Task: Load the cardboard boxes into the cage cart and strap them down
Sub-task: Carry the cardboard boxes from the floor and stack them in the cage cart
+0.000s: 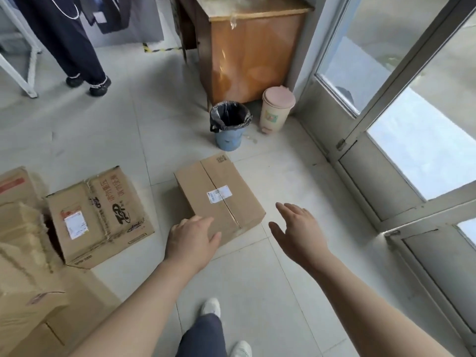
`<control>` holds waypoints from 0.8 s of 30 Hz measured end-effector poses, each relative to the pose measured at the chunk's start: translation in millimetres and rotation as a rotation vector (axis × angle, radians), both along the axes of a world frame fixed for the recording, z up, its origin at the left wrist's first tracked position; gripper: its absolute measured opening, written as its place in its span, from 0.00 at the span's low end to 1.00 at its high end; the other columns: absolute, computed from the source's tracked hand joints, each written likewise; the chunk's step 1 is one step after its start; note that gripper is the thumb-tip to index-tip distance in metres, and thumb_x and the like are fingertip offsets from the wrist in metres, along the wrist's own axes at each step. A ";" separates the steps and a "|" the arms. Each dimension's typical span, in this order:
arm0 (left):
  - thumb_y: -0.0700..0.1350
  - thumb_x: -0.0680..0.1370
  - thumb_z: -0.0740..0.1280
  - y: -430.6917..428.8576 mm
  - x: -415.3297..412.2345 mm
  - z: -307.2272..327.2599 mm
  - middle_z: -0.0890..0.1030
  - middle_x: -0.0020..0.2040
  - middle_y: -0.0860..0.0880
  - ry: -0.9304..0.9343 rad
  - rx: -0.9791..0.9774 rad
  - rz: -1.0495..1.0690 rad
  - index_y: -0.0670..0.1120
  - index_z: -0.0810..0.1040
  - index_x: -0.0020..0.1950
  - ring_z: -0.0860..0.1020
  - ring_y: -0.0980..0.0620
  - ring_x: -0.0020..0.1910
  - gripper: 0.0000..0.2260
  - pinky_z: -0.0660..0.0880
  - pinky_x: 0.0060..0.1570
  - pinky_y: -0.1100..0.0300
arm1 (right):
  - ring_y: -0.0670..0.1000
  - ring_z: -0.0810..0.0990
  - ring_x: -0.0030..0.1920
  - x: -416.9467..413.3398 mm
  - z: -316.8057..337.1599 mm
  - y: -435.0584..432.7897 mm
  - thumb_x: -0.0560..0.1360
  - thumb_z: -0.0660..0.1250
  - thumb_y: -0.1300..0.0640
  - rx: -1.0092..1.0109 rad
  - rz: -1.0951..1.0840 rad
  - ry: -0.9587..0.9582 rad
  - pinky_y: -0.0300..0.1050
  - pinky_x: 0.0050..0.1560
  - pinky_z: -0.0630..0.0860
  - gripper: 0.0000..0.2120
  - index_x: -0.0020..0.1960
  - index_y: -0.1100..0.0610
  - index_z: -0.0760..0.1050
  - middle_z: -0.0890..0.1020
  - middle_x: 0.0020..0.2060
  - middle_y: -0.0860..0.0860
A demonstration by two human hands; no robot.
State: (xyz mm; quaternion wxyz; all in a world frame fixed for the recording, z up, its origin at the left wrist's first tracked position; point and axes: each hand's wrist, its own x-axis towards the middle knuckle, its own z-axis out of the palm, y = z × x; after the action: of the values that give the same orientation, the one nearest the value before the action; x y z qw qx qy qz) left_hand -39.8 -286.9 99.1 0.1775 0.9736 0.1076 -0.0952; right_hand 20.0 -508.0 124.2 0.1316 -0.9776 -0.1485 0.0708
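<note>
A plain taped cardboard box [219, 194] with a white label lies on the tiled floor in the middle. My left hand [192, 240] rests flat on its near left corner, fingers together, gripping nothing. My right hand [296, 230] hovers just right of the box's near right corner, fingers spread and empty. A printed cardboard box [100, 215] with red and black lettering sits to the left. More cardboard boxes [23, 266], some torn, are piled at the far left edge. No cage cart or strap is in view.
A blue bin [229, 124] with a black liner and a pink pedal bin [277, 109] stand beyond the box, in front of a wooden cabinet [252, 50]. Glass doors [412, 124] line the right side. Another person's legs [77, 47] stand at top left.
</note>
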 end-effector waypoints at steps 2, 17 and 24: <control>0.57 0.78 0.59 3.9 24.5 -22.6 0.76 0.63 0.52 0.033 0.015 0.018 0.52 0.71 0.68 0.73 0.47 0.60 0.20 0.68 0.56 0.55 | 0.54 0.73 0.61 31.9 -22.7 5.9 0.77 0.62 0.48 -0.014 0.034 0.033 0.45 0.62 0.64 0.22 0.68 0.56 0.69 0.78 0.58 0.52; 0.57 0.77 0.61 31.9 188.0 -270.4 0.70 0.68 0.50 0.308 -0.048 0.237 0.51 0.66 0.71 0.71 0.45 0.63 0.23 0.69 0.60 0.54 | 0.55 0.69 0.66 227.2 -290.5 43.2 0.78 0.60 0.47 -0.110 0.109 0.309 0.44 0.65 0.63 0.24 0.71 0.54 0.65 0.74 0.64 0.53; 0.59 0.76 0.63 35.7 211.4 -430.5 0.62 0.73 0.46 0.478 -0.118 0.422 0.53 0.58 0.75 0.66 0.42 0.66 0.30 0.68 0.61 0.51 | 0.58 0.62 0.72 277.3 -456.3 44.1 0.79 0.58 0.44 -0.220 0.130 0.431 0.47 0.70 0.59 0.28 0.76 0.51 0.57 0.63 0.73 0.59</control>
State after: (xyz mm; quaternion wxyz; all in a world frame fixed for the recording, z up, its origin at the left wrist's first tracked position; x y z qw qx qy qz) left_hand 171.6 -251.1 -331.4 0.2191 0.8679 0.3400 -0.2884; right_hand 297.3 -463.9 -332.1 0.0483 -0.9368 -0.1709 0.3015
